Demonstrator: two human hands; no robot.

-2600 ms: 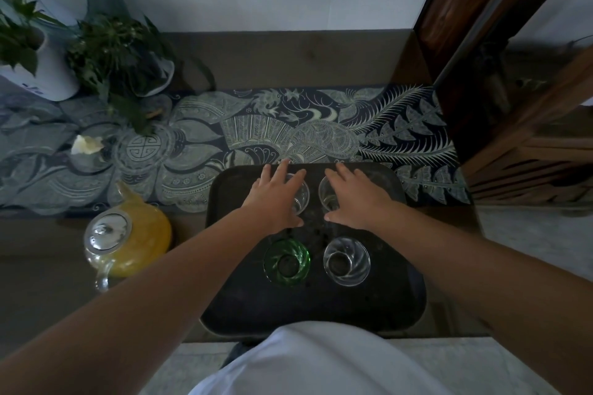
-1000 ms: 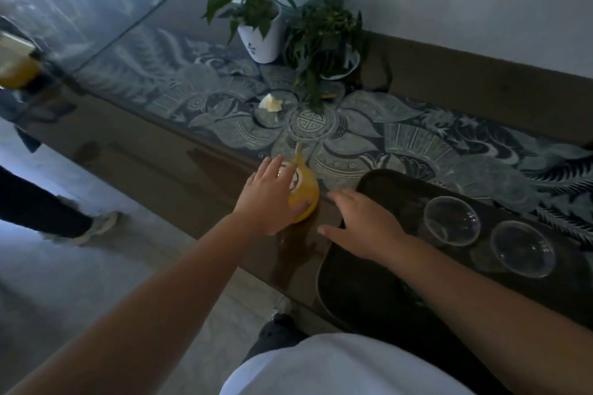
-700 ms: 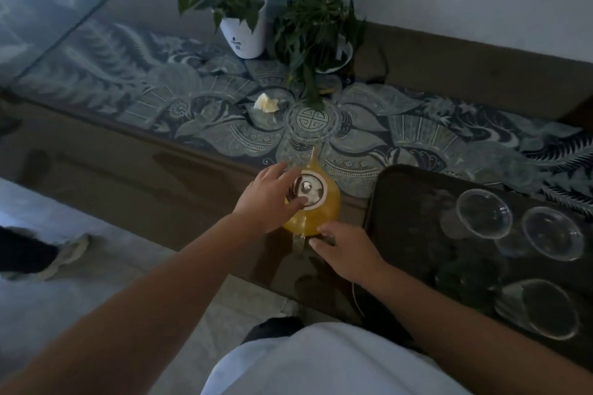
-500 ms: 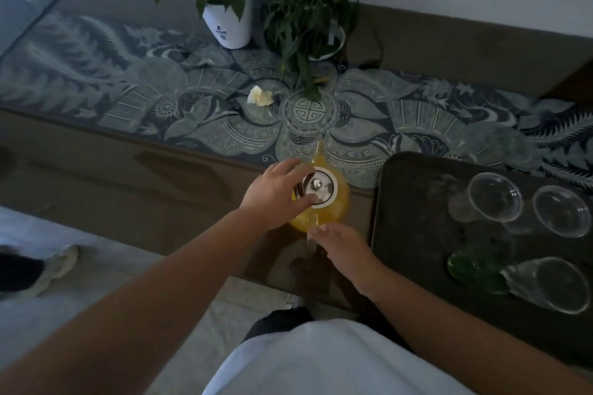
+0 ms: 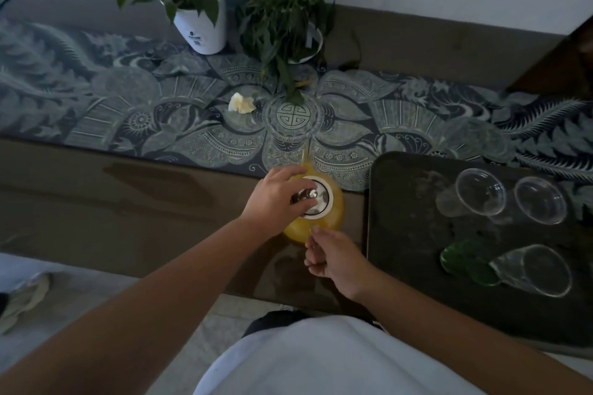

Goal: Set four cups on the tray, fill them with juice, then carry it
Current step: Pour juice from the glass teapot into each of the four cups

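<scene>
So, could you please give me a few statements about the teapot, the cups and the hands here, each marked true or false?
1. The left hand rests on the teapot's lid. True.
2. The teapot stands on the tray. False: it stands on the table beside the tray.
3. The green cup is on the tray. True.
4. The cups already hold juice. False: the clear cups look empty.
5. The right hand is at the teapot's near side. True.

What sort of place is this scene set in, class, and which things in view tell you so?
Probably a home or a tea room: a long sideboard with a patterned runner, potted plants against the wall, and a tray of glass cups beside a juice pot.
</scene>
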